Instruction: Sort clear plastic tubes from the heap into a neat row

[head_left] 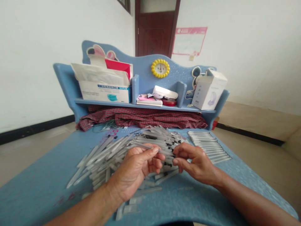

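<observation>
My left hand (143, 163) is closed, thumb over fingers, around a slim translucent pen (142, 145); part of the pen is hidden by the thumb. Just to its right, my right hand (194, 160) has thumb and fingertips drawn together near a small dark piece; I cannot make out what lies in the pinch. Both hands are above a loose pile of translucent grey pens (119, 146), several with black ends. To the right of the pile, many similar pens (210, 146) lie side by side in a neat row.
The blue table (47, 188) has a raised back shelf (105, 103). On it stand a mask box (103, 92), stacked papers (149, 101), a red round tin (169, 102) and a white box (209, 91). Checked cloth (145, 116) lies bunched below the shelf.
</observation>
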A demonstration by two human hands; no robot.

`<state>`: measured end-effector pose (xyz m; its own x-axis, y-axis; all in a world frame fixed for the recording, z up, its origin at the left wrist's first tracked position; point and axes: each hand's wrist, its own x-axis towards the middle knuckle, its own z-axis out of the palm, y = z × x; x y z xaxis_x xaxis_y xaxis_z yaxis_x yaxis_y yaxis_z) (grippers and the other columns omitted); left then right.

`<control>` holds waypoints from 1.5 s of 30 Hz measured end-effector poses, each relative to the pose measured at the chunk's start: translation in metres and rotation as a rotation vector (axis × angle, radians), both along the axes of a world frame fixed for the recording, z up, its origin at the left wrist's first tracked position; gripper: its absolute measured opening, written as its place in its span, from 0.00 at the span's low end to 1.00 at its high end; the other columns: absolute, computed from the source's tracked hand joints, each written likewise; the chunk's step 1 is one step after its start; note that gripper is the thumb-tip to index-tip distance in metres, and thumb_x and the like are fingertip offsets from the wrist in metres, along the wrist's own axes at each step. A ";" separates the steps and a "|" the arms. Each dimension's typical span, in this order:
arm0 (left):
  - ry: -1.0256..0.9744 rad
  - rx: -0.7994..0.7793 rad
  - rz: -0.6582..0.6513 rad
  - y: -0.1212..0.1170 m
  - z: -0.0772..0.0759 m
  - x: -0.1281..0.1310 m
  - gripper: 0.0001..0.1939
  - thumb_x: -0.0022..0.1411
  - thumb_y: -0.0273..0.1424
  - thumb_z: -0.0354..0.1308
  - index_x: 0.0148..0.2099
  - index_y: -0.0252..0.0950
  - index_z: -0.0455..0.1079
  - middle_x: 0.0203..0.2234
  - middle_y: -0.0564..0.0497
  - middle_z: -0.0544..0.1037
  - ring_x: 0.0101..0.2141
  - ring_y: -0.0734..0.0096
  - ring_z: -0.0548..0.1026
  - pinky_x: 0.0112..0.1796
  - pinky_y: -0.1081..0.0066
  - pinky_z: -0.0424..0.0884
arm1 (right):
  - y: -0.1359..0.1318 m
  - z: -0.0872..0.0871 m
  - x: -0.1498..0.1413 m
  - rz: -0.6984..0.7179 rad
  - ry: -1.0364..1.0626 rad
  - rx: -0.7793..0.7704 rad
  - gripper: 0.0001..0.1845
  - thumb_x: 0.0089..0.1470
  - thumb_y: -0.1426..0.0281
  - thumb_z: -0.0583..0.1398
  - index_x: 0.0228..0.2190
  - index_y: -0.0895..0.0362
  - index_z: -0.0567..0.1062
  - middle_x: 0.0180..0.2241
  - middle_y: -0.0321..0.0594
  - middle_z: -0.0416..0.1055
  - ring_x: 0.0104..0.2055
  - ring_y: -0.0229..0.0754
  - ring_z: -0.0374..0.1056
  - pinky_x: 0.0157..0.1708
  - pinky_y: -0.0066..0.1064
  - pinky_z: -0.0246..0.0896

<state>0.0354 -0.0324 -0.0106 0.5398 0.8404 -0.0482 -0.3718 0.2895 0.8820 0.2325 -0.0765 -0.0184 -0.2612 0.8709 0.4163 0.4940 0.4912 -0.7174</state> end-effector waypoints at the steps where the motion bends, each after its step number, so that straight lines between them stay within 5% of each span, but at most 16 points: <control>1: 0.004 0.003 -0.001 0.000 0.000 0.000 0.08 0.52 0.29 0.63 0.34 0.30 0.69 0.23 0.47 0.79 0.19 0.77 0.73 0.21 0.78 0.71 | 0.000 0.000 0.000 0.005 -0.012 -0.005 0.14 0.58 0.62 0.56 0.30 0.60 0.71 0.16 0.33 0.66 0.18 0.33 0.64 0.20 0.23 0.57; 12: 0.042 0.050 0.009 -0.002 -0.001 0.000 0.09 0.52 0.32 0.63 0.34 0.31 0.70 0.23 0.48 0.79 0.19 0.76 0.72 0.21 0.77 0.70 | 0.000 0.001 -0.001 0.053 -0.018 -0.088 0.21 0.61 0.60 0.50 0.25 0.61 0.71 0.16 0.35 0.66 0.18 0.33 0.65 0.19 0.23 0.57; 16: 0.052 0.074 0.018 -0.002 -0.001 0.000 0.10 0.51 0.32 0.63 0.33 0.31 0.70 0.23 0.48 0.79 0.19 0.76 0.72 0.21 0.77 0.69 | 0.001 0.001 -0.001 0.020 0.016 -0.091 0.15 0.56 0.59 0.57 0.30 0.60 0.70 0.16 0.31 0.64 0.17 0.33 0.64 0.19 0.23 0.57; 20: 0.062 0.084 0.011 -0.003 0.000 0.001 0.10 0.51 0.32 0.63 0.33 0.31 0.70 0.23 0.48 0.79 0.19 0.76 0.72 0.21 0.77 0.69 | 0.002 0.001 -0.001 0.077 0.007 -0.153 0.22 0.60 0.57 0.50 0.25 0.60 0.70 0.16 0.33 0.64 0.17 0.32 0.64 0.18 0.22 0.57; 24: 0.091 0.101 0.012 -0.004 0.001 0.000 0.09 0.53 0.32 0.62 0.35 0.31 0.69 0.24 0.49 0.79 0.20 0.76 0.72 0.23 0.76 0.69 | 0.002 0.000 -0.001 0.059 0.056 -0.152 0.17 0.55 0.57 0.57 0.30 0.60 0.68 0.17 0.31 0.64 0.17 0.32 0.63 0.18 0.22 0.57; 28: 0.107 0.121 0.008 -0.004 0.000 -0.002 0.10 0.54 0.33 0.61 0.36 0.31 0.69 0.24 0.49 0.79 0.20 0.75 0.72 0.23 0.75 0.69 | 0.002 -0.001 0.000 0.114 0.085 -0.254 0.23 0.59 0.55 0.51 0.24 0.60 0.68 0.18 0.34 0.66 0.17 0.32 0.65 0.17 0.21 0.57; 34: 0.157 0.158 0.005 -0.005 0.002 0.000 0.10 0.53 0.34 0.62 0.35 0.32 0.69 0.24 0.49 0.78 0.21 0.74 0.73 0.24 0.75 0.69 | 0.003 -0.002 -0.001 0.109 0.196 -0.301 0.19 0.53 0.55 0.59 0.27 0.60 0.67 0.19 0.32 0.66 0.16 0.31 0.64 0.16 0.21 0.57; 45: 0.347 0.450 0.022 0.000 0.006 -0.008 0.08 0.53 0.36 0.60 0.34 0.38 0.73 0.19 0.52 0.78 0.20 0.69 0.74 0.25 0.74 0.68 | 0.010 -0.001 0.001 0.410 0.417 -0.679 0.21 0.53 0.54 0.58 0.26 0.60 0.66 0.20 0.35 0.71 0.15 0.32 0.66 0.15 0.21 0.60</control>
